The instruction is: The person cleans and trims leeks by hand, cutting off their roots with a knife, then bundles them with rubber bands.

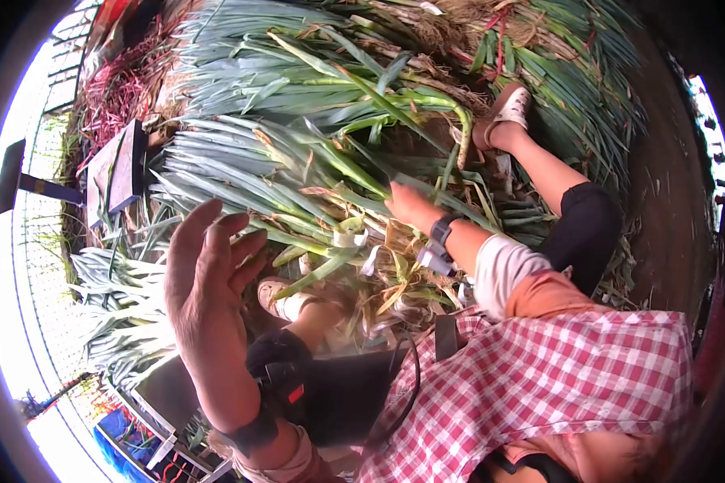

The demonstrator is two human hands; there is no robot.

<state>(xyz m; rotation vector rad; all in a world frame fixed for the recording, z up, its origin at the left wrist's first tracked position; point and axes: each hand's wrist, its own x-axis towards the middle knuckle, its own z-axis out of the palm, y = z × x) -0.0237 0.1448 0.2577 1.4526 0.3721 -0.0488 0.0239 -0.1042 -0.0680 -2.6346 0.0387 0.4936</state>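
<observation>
My left hand (213,302) is raised close to the camera at the left, fingers extended and a little curled, with nothing in it. Further in, my right hand (409,205) is closed on a long green onion (358,171), whose leaves point up and left across the pile; my fingers hide part of the stalk. A dark watch sits on the right wrist. Under and around that hand lies a thick layer of green onions (234,165) with blue-green leaves. Dry peeled leaves (395,278) are heaped between my legs, below the right hand.
More green onions (250,72) with roots lie beyond, and another pile (125,314) at the left. A flat board (117,173) stands near red ties (121,97). Both feet, in clogs (511,105), rest among the onions. A crate (157,439) stands at the lower left.
</observation>
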